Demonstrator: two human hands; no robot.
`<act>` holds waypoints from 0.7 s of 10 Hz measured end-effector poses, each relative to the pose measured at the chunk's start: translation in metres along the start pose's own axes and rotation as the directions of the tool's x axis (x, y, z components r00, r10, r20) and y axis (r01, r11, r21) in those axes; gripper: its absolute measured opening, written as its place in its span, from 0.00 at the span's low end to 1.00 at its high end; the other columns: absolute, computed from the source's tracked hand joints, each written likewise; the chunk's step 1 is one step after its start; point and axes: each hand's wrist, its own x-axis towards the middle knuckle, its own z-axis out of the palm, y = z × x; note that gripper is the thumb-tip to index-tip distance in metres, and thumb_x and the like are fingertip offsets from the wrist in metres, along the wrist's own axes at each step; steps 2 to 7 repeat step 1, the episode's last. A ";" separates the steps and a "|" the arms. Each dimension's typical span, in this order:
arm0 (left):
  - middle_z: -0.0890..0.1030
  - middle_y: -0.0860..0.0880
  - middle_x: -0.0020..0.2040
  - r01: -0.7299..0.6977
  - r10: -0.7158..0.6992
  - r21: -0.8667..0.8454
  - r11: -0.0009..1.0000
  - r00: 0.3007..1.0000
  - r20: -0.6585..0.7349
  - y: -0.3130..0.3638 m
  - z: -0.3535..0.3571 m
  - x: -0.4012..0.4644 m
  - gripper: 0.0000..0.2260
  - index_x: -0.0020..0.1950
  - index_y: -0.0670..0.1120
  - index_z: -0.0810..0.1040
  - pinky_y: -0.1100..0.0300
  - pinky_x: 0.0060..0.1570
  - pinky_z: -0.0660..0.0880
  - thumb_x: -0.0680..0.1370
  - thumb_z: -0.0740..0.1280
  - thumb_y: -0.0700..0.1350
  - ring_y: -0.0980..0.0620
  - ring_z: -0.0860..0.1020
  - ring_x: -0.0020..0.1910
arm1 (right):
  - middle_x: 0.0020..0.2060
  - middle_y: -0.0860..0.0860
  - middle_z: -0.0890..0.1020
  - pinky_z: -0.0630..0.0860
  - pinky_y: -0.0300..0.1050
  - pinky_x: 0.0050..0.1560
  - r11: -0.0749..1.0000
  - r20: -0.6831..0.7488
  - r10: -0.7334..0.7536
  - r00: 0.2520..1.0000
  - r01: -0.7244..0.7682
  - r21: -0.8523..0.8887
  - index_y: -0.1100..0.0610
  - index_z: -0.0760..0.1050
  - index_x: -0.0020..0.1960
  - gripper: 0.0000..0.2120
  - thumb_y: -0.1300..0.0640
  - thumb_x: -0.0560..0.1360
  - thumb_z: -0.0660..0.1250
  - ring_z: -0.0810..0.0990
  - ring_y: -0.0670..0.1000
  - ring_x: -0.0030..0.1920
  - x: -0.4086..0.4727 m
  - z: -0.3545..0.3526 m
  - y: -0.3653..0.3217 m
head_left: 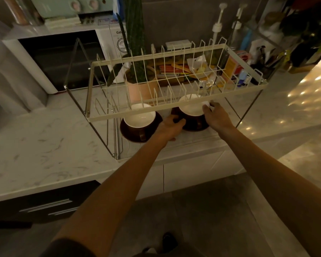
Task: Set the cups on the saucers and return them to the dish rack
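Observation:
Two cups, brown outside and white inside, stand on brown saucers under the upper tier of a cream wire dish rack [119, 115]. The left cup [139, 117] rests on its saucer [130, 135], untouched. The right cup [190, 107] sits on the right saucer [195, 127]. My left hand [170, 127] grips the left edge of the right saucer. My right hand [216, 115] holds the same set at its right side, fingers on the cup rim. The rack's front bar hides part of both cups.
A potted cactus in a pink pot [137, 88] stands behind the rack. A white microwave [59, 58] is at the back left. Bottles and clutter [235, 71] crowd the back right. The marble counter [35, 145] spreads out to the left; the floor lies below.

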 end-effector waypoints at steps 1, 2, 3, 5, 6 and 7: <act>0.76 0.47 0.62 -0.081 0.084 0.210 0.974 0.996 -0.004 -0.003 -0.011 -0.010 0.22 0.70 0.50 0.69 0.51 0.53 0.79 0.78 0.62 0.56 0.48 0.76 0.54 | 0.65 0.65 0.74 0.71 0.51 0.58 0.973 -0.064 -0.125 0.990 0.110 -0.201 0.65 0.66 0.70 0.25 0.48 0.80 0.59 0.72 0.65 0.65 -0.018 -0.002 -0.004; 0.76 0.47 0.62 -0.081 0.084 0.210 0.974 0.996 -0.004 -0.003 -0.011 -0.010 0.22 0.70 0.50 0.69 0.51 0.53 0.79 0.78 0.62 0.56 0.48 0.76 0.54 | 0.65 0.65 0.74 0.71 0.51 0.58 0.973 -0.064 -0.125 0.990 0.110 -0.201 0.65 0.66 0.70 0.25 0.48 0.80 0.59 0.72 0.65 0.65 -0.018 -0.002 -0.004; 0.76 0.47 0.62 -0.081 0.084 0.210 0.974 0.996 -0.004 -0.003 -0.011 -0.010 0.22 0.70 0.50 0.69 0.51 0.53 0.79 0.78 0.62 0.56 0.48 0.76 0.54 | 0.65 0.65 0.74 0.71 0.51 0.58 0.973 -0.064 -0.125 0.990 0.110 -0.201 0.65 0.66 0.70 0.25 0.48 0.80 0.59 0.72 0.65 0.65 -0.018 -0.002 -0.004; 0.76 0.47 0.62 -0.081 0.084 0.210 0.974 0.996 -0.004 -0.003 -0.011 -0.010 0.22 0.70 0.50 0.69 0.51 0.53 0.79 0.78 0.62 0.56 0.48 0.76 0.54 | 0.65 0.65 0.74 0.71 0.51 0.58 0.973 -0.064 -0.125 0.990 0.110 -0.201 0.65 0.66 0.70 0.25 0.48 0.80 0.59 0.72 0.65 0.65 -0.018 -0.002 -0.004; 0.76 0.47 0.62 -0.081 0.084 0.210 0.974 0.996 -0.004 -0.003 -0.011 -0.010 0.22 0.70 0.50 0.69 0.51 0.53 0.79 0.78 0.62 0.56 0.48 0.76 0.54 | 0.65 0.65 0.74 0.71 0.51 0.58 0.973 -0.064 -0.125 0.990 0.110 -0.201 0.65 0.66 0.70 0.25 0.48 0.80 0.59 0.72 0.65 0.65 -0.018 -0.002 -0.004; 0.76 0.47 0.62 -0.081 0.084 0.210 0.974 0.996 -0.004 -0.003 -0.011 -0.010 0.22 0.70 0.50 0.69 0.51 0.53 0.79 0.78 0.62 0.56 0.48 0.76 0.54 | 0.65 0.65 0.74 0.71 0.51 0.58 0.973 -0.064 -0.125 0.990 0.110 -0.201 0.65 0.66 0.70 0.25 0.48 0.80 0.59 0.72 0.65 0.65 -0.018 -0.002 -0.004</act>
